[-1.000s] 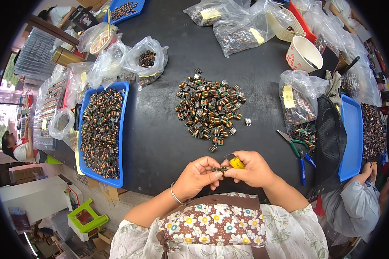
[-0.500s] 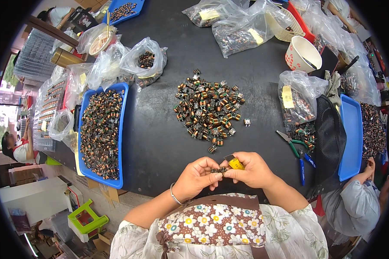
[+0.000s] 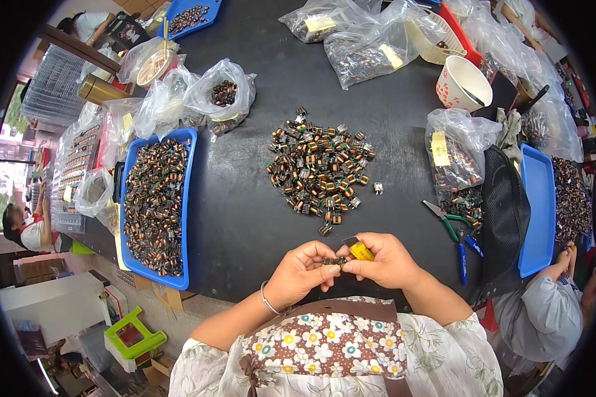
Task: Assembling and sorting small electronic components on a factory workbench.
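Observation:
Just above my apron, both hands meet at the table's near edge. My left hand [image 3: 303,270] is closed, pinching a small wire-wound coil [image 3: 334,261] between thumb and fingers. My right hand [image 3: 392,263] is closed around a short yellow tool with a dark flat blade [image 3: 361,251]; its thumb is at the coil's right end. Fingers hide part of both things. Beyond my hands lies a loose pile of copper-wound coils [image 3: 321,165], with a single coil [image 3: 378,188] apart on its right.
At left stands a blue tray [image 3: 184,248] filled with coils, below an opened plastic bag [image 3: 238,109]. Green-handled pliers [image 3: 449,225] and a blue-handled tool [image 3: 463,261] lie at right, near a bagged batch [image 3: 458,155]. A co-worker's arm [image 3: 561,264] is beyond another blue tray [image 3: 536,218].
My hands, the coil and the yellow tool stay almost exactly in place. At far right the co-worker's hand has shifted slightly.

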A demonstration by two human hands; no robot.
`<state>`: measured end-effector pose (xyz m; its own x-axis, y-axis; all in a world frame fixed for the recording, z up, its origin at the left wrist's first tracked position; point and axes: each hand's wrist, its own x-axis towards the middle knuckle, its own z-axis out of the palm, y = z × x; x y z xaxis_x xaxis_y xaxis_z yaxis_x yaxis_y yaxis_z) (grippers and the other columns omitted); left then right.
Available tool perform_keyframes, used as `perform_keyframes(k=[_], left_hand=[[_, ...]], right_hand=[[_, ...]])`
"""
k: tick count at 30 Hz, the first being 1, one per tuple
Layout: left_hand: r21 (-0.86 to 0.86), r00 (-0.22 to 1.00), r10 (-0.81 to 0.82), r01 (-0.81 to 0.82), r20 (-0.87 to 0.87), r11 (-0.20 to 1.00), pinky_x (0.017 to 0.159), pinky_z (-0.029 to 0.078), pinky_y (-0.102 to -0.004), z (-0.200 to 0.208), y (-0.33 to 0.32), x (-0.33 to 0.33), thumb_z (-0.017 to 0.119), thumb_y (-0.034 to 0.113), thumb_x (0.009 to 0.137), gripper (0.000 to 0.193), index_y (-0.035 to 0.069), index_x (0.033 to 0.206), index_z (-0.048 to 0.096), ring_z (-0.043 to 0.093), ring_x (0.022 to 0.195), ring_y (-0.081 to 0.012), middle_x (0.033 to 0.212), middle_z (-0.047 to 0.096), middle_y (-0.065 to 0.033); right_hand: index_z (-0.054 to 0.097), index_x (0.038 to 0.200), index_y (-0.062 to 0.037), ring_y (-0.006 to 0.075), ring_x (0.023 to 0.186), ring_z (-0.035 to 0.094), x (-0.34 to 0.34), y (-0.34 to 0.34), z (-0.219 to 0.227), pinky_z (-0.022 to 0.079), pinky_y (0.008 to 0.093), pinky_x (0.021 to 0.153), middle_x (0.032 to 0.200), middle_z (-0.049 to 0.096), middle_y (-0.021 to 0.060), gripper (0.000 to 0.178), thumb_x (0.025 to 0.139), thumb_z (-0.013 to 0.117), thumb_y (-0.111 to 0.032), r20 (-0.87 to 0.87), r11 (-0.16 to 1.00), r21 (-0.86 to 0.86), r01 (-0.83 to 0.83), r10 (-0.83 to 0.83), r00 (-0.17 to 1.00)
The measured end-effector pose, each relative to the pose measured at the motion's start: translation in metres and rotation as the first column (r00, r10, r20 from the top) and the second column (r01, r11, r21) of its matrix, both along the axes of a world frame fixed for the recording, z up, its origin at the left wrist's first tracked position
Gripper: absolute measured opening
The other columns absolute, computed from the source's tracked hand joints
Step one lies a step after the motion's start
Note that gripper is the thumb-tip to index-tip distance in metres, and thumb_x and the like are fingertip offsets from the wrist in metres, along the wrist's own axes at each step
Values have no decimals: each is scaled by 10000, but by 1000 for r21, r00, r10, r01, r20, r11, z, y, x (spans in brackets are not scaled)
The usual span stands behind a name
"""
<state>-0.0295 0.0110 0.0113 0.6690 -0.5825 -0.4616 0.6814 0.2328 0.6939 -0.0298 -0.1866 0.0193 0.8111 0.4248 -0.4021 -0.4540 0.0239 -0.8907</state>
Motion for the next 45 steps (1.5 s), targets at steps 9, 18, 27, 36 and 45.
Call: perform_keyframes(k=[9,18,27,36,45], left_hand=[[19,1000,1,-2,14,1000,556,476,-211,0,0,4,590,70,835,138,25,937,509,560,648,-85,803,593,-54],[342,982,11,-77,189,937,494,452,-195,1,8,34,556,61,839,124,23,949,514,552,578,-78,774,610,-63],[119,680,554,-676,481,727,466,426,-214,62,66,167,536,145,865,245,1,1061,512,511,540,-87,841,603,-77],[192,794,492,-578,356,793,464,443,-219,-5,73,66,551,106,855,123,11,929,525,533,529,-108,724,592,-91],[335,921,-5,-137,390,932,566,468,-212,-12,38,31,588,159,842,141,27,885,565,570,682,-85,797,616,-51]], right_hand=[[588,946,0,46,567,527,6,-1,2,443,192,511,754,599,11,187,782,644,-71,20,1000,1,-10,10,1000],[597,934,-19,174,692,613,5,3,2,466,276,628,783,625,114,221,765,660,-146,341,944,-321,78,38,939],[602,894,-34,313,721,603,0,6,5,472,347,617,803,615,155,195,761,641,-171,533,894,-437,104,164,830],[592,835,14,317,722,594,26,6,-5,467,340,647,785,605,162,174,720,659,-97,672,771,-499,397,55,739],[580,960,-30,337,863,569,25,21,-4,456,380,754,920,594,159,319,683,692,-143,694,549,-663,509,195,693]])
